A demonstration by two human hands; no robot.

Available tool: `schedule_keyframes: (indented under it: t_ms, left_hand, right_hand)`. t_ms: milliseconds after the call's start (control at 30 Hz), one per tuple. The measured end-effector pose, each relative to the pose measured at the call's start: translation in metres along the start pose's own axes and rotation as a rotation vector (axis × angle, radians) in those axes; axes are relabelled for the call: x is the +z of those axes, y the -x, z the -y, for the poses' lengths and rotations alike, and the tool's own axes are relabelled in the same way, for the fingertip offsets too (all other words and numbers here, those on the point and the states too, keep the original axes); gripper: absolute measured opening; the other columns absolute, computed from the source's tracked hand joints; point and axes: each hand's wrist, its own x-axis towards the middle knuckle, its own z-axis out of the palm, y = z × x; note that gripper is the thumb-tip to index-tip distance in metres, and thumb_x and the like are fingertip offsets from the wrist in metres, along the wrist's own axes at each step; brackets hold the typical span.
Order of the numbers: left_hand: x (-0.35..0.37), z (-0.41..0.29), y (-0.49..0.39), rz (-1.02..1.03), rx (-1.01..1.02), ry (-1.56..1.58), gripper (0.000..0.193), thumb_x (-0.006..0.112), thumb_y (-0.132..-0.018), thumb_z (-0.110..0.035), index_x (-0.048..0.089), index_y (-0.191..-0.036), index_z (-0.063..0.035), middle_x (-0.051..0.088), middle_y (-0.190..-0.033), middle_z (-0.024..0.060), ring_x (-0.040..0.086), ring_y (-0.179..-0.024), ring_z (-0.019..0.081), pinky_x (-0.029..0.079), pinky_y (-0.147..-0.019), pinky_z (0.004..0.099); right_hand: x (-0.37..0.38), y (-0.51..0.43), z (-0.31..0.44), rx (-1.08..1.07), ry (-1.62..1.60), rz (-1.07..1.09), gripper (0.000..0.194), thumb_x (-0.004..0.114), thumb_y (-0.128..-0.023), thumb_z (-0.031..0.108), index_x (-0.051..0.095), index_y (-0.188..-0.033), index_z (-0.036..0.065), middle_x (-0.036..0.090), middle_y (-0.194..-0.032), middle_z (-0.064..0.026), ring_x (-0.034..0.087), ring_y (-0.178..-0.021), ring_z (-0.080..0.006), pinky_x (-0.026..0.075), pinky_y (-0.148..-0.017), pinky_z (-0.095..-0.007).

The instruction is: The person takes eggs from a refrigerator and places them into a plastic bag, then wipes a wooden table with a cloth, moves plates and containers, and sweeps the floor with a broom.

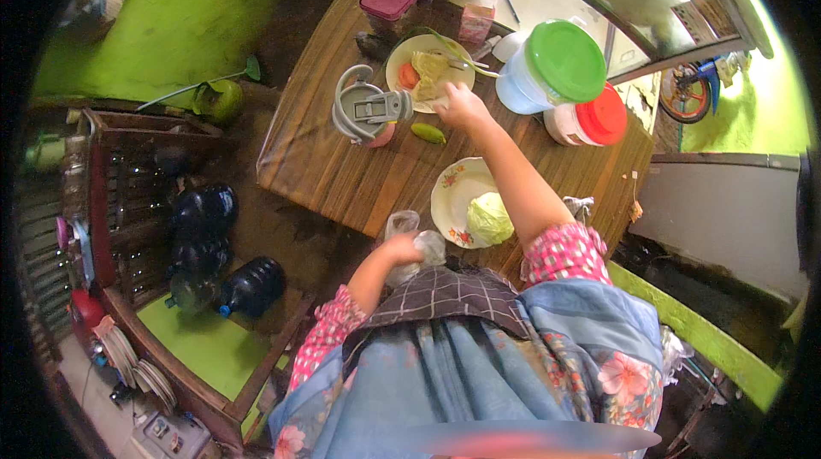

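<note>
My right hand [463, 107] reaches to the lower right rim of a bowl [462, 77] at the back of the table; whether its fingers grip anything is hidden. A tomato [408, 76] and pale green leaves [428, 74] lie in that bowl. Just below it is a small green cucumber-like vegetable [428, 133]. Closer to me, a floral plate [449, 202] bears a cabbage [490, 218]. At the table's near edge, my left hand [404, 250] is closed on a clear plastic bag [428, 248].
A grey-lidded jug [369, 112] stands left of the bowl. To the right are a green-lidded container [564, 64] and a red-lidded jar [600, 116]. Behind stands a maroon-lidded box [388, 0]. Large water bottles [253, 286] lie on the left.
</note>
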Motion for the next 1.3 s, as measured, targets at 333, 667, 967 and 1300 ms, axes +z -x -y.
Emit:
schedule_keyframes:
  t_ms: [333, 667, 967, 1300]
  left_hand:
    - [0.005, 0.061, 0.086, -0.433, 0.026, 0.692, 0.049, 0.060, -0.061, -0.013, 0.056, -0.109, -0.0008, 0.062, -0.104, 0.0113, 0.057, -0.097, 0.0226, 0.043, -0.086, 0.0319]
    - [0.014, 0.140, 0.077, -0.498, -0.200, 0.459, 0.062, 0.066, -0.061, -0.023, 0.050, -0.117, -0.0012, 0.059, -0.110, 0.0184, 0.055, -0.104, 0.0320, 0.042, -0.089, 0.0357]
    - [0.017, 0.140, 0.101, -0.531, -0.276, 0.482, 0.062, 0.068, -0.059, -0.023, 0.052, -0.116, -0.0044, 0.059, -0.109, 0.0165, 0.056, -0.102, 0.0294, 0.043, -0.088, 0.0355]
    - [0.030, 0.149, 0.127, -0.552, -0.371, 0.635, 0.059, 0.067, -0.057, -0.020, 0.054, -0.112, -0.0018, 0.060, -0.106, 0.0158, 0.057, -0.099, 0.0276, 0.044, -0.086, 0.0353]
  right_hand:
    - [0.031, -0.110, 0.006, 0.171, -0.240, -0.047, 0.071, 0.064, -0.070, 0.051, 0.038, -0.129, 0.021, 0.033, -0.133, -0.0286, 0.049, -0.108, -0.0449, 0.041, -0.093, -0.0432]
    - [-0.032, 0.063, -0.050, -0.108, -0.577, 0.487, 0.048, 0.063, -0.070, 0.023, 0.048, -0.115, 0.017, 0.055, -0.108, -0.0135, 0.052, -0.100, -0.0346, 0.044, -0.088, -0.0423]
    - [0.000, 0.011, -0.074, 0.220, -0.305, 0.366, 0.034, 0.056, -0.081, 0.024, 0.054, -0.112, 0.010, 0.063, -0.079, -0.0180, 0.061, -0.077, -0.0369, 0.051, -0.076, -0.0405]
    - [0.052, -0.025, -0.056, 0.340, -1.681, 0.131, 0.041, 0.049, -0.081, 0.001, 0.042, -0.121, 0.003, 0.053, -0.113, -0.0138, 0.056, -0.099, -0.0285, 0.049, -0.082, -0.0453]
